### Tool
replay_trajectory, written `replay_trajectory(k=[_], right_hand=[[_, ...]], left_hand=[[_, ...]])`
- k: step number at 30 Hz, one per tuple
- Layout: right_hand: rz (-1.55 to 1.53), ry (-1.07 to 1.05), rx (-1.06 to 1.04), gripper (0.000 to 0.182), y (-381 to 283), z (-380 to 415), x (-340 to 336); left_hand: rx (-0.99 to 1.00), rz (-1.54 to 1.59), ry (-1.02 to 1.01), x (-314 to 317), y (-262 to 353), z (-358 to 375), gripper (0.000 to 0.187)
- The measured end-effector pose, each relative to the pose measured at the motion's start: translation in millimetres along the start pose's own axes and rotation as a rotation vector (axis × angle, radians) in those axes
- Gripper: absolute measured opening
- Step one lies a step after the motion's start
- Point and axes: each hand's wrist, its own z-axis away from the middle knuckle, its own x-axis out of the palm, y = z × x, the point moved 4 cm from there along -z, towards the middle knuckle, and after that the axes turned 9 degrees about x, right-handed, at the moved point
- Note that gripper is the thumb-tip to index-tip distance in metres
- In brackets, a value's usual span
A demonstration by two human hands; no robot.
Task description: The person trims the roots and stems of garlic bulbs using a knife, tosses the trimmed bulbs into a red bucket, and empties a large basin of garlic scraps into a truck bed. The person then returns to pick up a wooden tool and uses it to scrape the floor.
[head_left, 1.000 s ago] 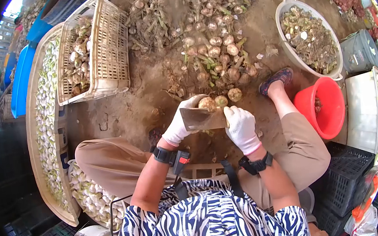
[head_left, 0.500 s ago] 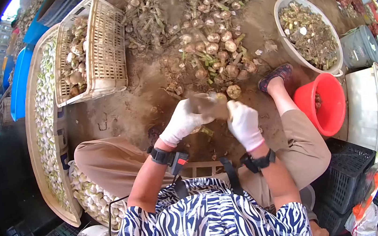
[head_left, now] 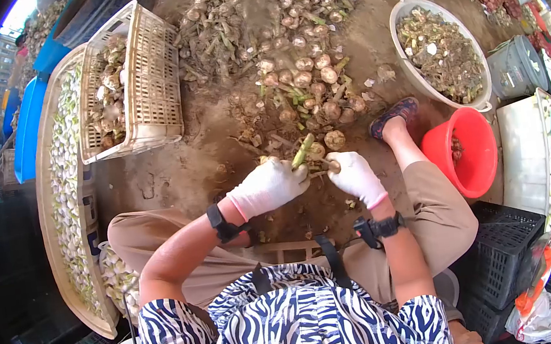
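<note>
My left hand [head_left: 269, 186], in a white glove, is closed around a garlic plant whose green stem [head_left: 302, 151] sticks up past the fingers; the fist hides much of it. Close by on the right, my gloved right hand [head_left: 357, 179] is closed on a brown-handled tool [head_left: 333, 163] that looks like a small knife, its blade hard to make out. Just beyond both hands, a loose garlic bulb [head_left: 335, 140] lies on the dirt floor. Farther out spreads a pile of untrimmed garlic [head_left: 305, 79] with stems and roots.
At left stand a cream plastic crate [head_left: 158, 83] with bulbs and a long tray [head_left: 51, 220] of white garlic. On the right are a white tub [head_left: 405, 53] of trimmings, a red bucket [head_left: 441, 151], a grey bucket [head_left: 517, 70] and black crates [head_left: 504, 240].
My left hand has shifted slightly, and its forearm has swung outward to the left. The brown blur between the hands is gone; a green stem now shows there. The view has shifted slightly.
</note>
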Motion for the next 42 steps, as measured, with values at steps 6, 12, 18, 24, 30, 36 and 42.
replay_trajectory(k=[6,12,18,24,30,36,42], right_hand=[[-0.081,0.058,0.139,0.018,90,-14,25],[-0.207,-0.058,0.31,0.021,55,-15,6],[-0.315,0.28,0.215,0.015,34,-5,-34],[-0.548,0.346,0.401,0.01,48,6,-55],[-0.285,0.489,0.162,0.012,30,21,-71],[-0.476,0.466,0.166,0.01,48,18,-53],[-0.464,0.473,0.149,0.009,52,19,-49]], left_hand=[[-0.157,-0.259,0.046,-34,-56,66,0.036],[-1.059,-0.453,0.175,-44,-247,222,0.045],[-0.899,-0.497,0.347,-23,-260,134,0.017],[-0.701,0.641,0.316,164,-58,-71,0.018],[-0.184,0.404,0.371,111,45,-134,0.03],[-0.715,-0.065,-0.093,223,10,-163,0.033],[-0.99,0.571,0.046,249,-59,-112,0.058]])
